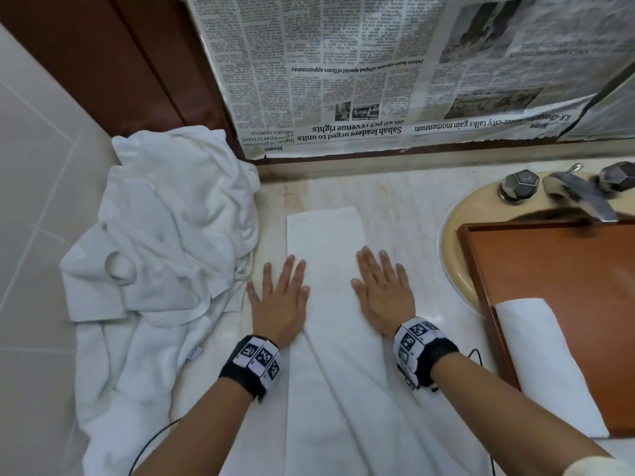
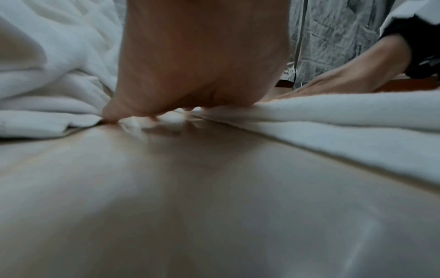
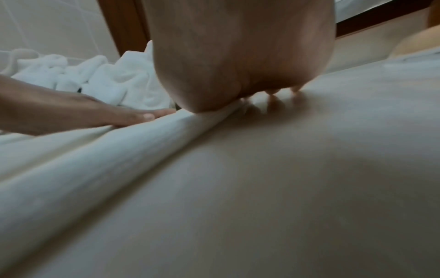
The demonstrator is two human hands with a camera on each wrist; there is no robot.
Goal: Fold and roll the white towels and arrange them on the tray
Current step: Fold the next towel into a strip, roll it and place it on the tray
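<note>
On the counter (image 1: 395, 201) between the towel pile (image 1: 165, 235) and the tray (image 1: 549, 269), the folded towel (image 1: 326, 242) runs lengthwise away from the person. Left hand (image 1: 280, 300) and right hand (image 1: 383, 293) lie flat, fingers straight, holding nothing, along its long edges at the near half, equally close.

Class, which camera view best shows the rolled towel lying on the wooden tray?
The head view: the rolled towel lies in full sight on the wooden tray. The left wrist view catches only a sliver of the tray; the right wrist view shows neither.

Bathroom: basin (image 1: 457, 235), taps (image 1: 519, 184), tiled wall (image 1: 37, 173)
</note>
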